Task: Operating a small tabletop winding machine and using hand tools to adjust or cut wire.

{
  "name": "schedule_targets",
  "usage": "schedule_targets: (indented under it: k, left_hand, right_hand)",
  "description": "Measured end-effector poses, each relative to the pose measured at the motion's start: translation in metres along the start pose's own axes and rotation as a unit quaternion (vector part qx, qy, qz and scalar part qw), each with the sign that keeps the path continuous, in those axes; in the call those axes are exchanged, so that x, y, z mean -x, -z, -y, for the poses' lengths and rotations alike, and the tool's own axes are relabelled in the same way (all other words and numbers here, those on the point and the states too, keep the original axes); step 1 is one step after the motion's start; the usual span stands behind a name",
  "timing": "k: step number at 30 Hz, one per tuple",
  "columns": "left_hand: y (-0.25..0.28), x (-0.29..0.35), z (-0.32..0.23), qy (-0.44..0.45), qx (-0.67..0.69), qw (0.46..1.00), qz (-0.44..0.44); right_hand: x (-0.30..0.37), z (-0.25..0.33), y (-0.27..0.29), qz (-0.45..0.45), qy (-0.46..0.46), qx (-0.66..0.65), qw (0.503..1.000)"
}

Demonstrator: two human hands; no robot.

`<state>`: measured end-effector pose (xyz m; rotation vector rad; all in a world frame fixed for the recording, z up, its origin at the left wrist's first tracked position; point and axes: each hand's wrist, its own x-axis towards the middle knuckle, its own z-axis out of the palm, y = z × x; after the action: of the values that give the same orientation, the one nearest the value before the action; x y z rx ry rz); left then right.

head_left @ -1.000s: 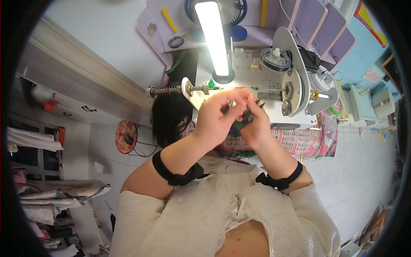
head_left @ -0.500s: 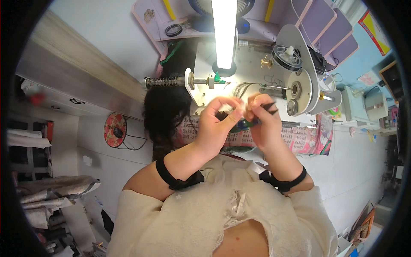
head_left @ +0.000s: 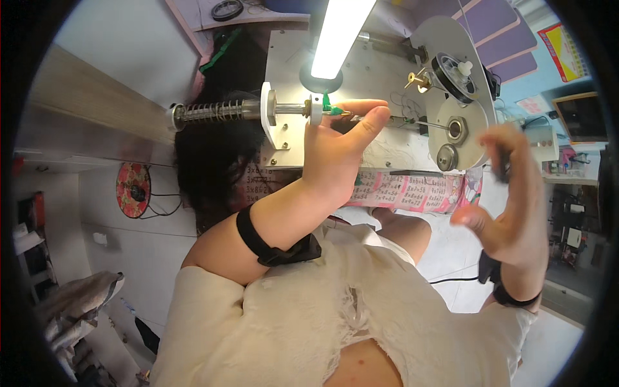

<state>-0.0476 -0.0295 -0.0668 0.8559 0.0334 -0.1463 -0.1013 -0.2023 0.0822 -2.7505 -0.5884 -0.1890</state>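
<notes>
My left hand (head_left: 338, 145) is at the thin wire (head_left: 422, 122) strung across a small white bench machine (head_left: 380, 151). Its thumb and forefinger come together in a pinch; what they grip is too small to make out. Close to its fingers, a green-wrapped piece (head_left: 327, 105) sits at the end of the spring-loaded shaft (head_left: 219, 113). Off the machine's right side, my right hand (head_left: 512, 200) is smeared by motion. Its thumb stands away from the curled fingers, and a blurred dark tool (head_left: 500, 164) shows against them.
A bright lamp (head_left: 342, 39) hangs over the machine. Long black hair (head_left: 216, 151) lies to the left. A spool (head_left: 453, 77) and a brass knob (head_left: 418, 81) are on the machine's right end. A printed pink cloth (head_left: 412, 190) covers the front, and a round floral stool (head_left: 133, 189) stands at left.
My hands have parted. The right swung far out to the right with the dark tool; the left stayed by the wire, moving up against the green-wrapped end. The view shifted somewhat.
</notes>
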Motion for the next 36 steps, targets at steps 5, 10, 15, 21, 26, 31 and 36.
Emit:
schedule_targets:
  k: [5,10,15,21,26,31,36]
  left_hand:
    - [0.003,0.004,0.007,-0.036,-0.055,0.997,-0.027]
    - [0.004,0.006,0.009,0.021,-0.015,0.999,-0.021]
    - [0.005,0.007,0.007,0.075,0.019,0.997,-0.006]
    - [0.005,0.006,0.006,0.075,0.018,0.997,0.003]
    - [0.007,0.006,0.005,0.093,0.033,0.995,0.005]
    - [0.006,0.007,0.002,0.093,0.035,0.995,0.012]
    - [0.007,0.006,0.001,0.093,0.029,0.995,0.016]
  right_hand:
    - [-0.037,0.002,0.015,0.039,0.060,0.108,0.992]
    - [-0.059,0.006,0.010,0.054,0.142,0.190,0.970]
    - [-0.072,0.017,-0.013,0.077,0.169,0.195,0.963]
    - [-0.082,0.015,-0.030,0.073,0.190,0.236,0.950]
    - [-0.084,0.017,-0.032,0.087,0.194,0.241,0.947]
    - [-0.085,0.018,-0.033,0.085,0.200,0.241,0.946]
    - [-0.086,0.020,-0.031,0.097,0.196,0.259,0.941]
